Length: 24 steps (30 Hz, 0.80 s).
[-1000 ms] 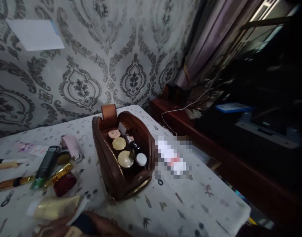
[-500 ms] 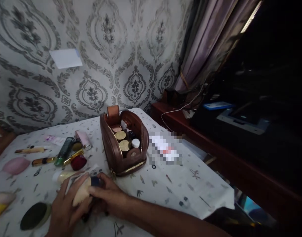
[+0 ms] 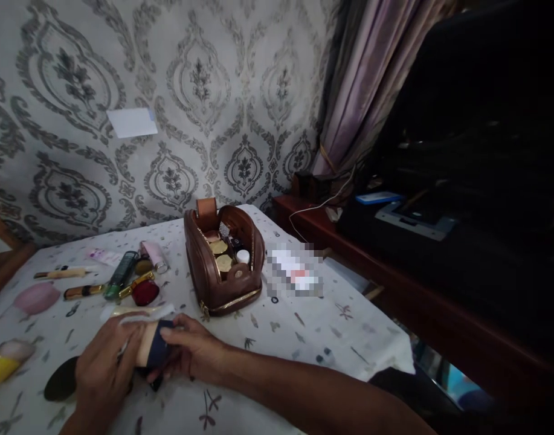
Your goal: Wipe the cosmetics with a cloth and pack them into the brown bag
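Between my two hands is a beige cosmetic bottle (image 3: 145, 344) with a dark navy cap (image 3: 159, 344). My left hand (image 3: 107, 356) wraps its fingers over the beige body, and a whitish sheet (image 3: 130, 318) shows along them. My right hand (image 3: 190, 347) grips the capped end between thumb and fingers. A small black piece (image 3: 156, 383) shows below the right fingers; what it belongs to is hidden. Just beyond the hands lies a pale tube (image 3: 141, 311). An unzipped brown toiletry bag (image 3: 197, 266) stands behind, holding gold-lidded and white-lidded items.
Cosmetics lie at left: a green bottle (image 3: 121, 275), a red round jar (image 3: 145, 293), a pink oval item (image 3: 36, 297), and a yellow-and-clear container (image 3: 7, 362). A dark round item (image 3: 61, 380) sits partly behind my left hand. A blurred-out white item (image 3: 292, 269) is right of the bag.
The beige bottle has turned, so more of its navy cap shows. My left hand has shifted left over the dark round item. The view has moved slightly.
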### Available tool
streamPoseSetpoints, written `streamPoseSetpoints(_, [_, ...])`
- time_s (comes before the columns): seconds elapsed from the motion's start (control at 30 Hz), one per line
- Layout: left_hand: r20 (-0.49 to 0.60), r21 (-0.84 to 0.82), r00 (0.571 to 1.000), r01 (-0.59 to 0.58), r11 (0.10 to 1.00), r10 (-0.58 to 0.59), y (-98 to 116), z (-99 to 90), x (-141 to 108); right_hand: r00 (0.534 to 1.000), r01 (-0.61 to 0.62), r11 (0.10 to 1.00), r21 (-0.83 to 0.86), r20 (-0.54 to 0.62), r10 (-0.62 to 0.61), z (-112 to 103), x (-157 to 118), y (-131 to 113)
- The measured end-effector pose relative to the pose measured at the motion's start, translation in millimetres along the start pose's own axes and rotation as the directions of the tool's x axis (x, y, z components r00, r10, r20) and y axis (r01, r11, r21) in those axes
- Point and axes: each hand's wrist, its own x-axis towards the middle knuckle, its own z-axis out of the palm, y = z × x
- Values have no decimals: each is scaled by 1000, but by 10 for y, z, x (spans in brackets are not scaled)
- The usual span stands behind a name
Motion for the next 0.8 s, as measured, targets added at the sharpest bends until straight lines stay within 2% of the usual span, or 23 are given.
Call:
streamPoseSetpoints(0.07, [10,19,986,-169,985,168,10,9,16,997,-80,997,11,1,80,-41,30,16])
streamPoseSetpoints(0.1, [24,37,976,-217,975,216,26,9,28,990,-140,990,18,-4,140,-57,44,19])
streamPoseSetpoints(0.2, [54,123,963,-269,955,264,82,-2,50,943,-329,944,19,-40,329,-85,77,8])
streamPoseSetpoints(0.27, [61,179,967,-255,950,247,89,-8,35,919,-392,920,-18,-56,391,-90,84,-3])
streamPoseSetpoints(0.37, [62,201,964,-267,942,260,26,-7,-48,918,-395,914,-88,-42,393,-82,63,-1])
streamPoseSetpoints(0.43, [68,173,966,-256,951,248,-42,0,-129,948,-318,943,-96,-3,319,-66,33,13])
streamPoseSetpoints(0.5, [60,132,984,-172,976,165,-99,7,-198,980,-195,978,-79,17,196,-34,-5,21])
streamPoseSetpoints(0.57, [36,80,999,-21,997,18,-118,4,-218,998,-65,995,-79,-29,63,18,-49,5])
streamPoseSetpoints(0.63, [43,5,986,159,987,-159,-89,-12,-175,994,51,991,-122,-89,-62,90,-102,-46])
streamPoseSetpoints(0.7, [105,-83,940,334,939,-326,-22,-33,-84,977,166,962,-216,-94,-189,168,-167,-128])
streamPoseSetpoints(0.77, [170,-174,864,500,848,-475,61,-43,14,950,257,893,-370,-73,-304,235,-238,-223])
streamPoseSetpoints(0.8, [191,-222,815,578,785,-546,99,-37,54,931,288,828,-481,-62,-360,259,-275,-270])
